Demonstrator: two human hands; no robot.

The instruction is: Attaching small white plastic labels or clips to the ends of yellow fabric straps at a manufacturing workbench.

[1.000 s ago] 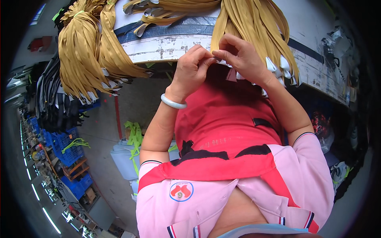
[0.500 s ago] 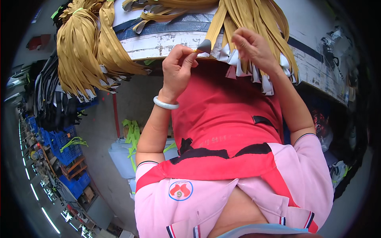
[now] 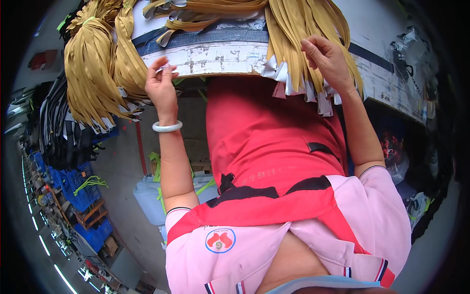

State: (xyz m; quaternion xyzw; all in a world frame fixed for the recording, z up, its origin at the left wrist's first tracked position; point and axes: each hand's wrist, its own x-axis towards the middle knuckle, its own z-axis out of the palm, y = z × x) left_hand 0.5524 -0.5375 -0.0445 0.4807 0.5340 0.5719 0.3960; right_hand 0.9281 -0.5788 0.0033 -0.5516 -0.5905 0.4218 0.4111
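Observation:
My left hand (image 3: 162,93) is raised at the front edge of the bench, beside the left-hand bundle of long flat gold strips (image 3: 131,59). Its fingers are loosely bent and apart, and nothing shows in them. My right hand (image 3: 331,63) hovers over a second pile of gold strips (image 3: 289,34), which hangs over the front edge with pale grey-white folded ends (image 3: 281,73). The right fingers are curved with a gap at the thumb; I see nothing held there.
More gold strips (image 3: 200,11) lie across the white, scuffed bench (image 3: 205,59). Dark strips (image 3: 63,117) hang at the left, above a blue crate (image 3: 78,183). Grey sheets (image 3: 149,196) with lime-green ties lie below. Clear plastic (image 3: 413,63) lies at the bench's right.
My left hand has let go of the grey-ended gold strip and moved left, toward the left bundle. My right hand stays over the right pile, shifted slightly.

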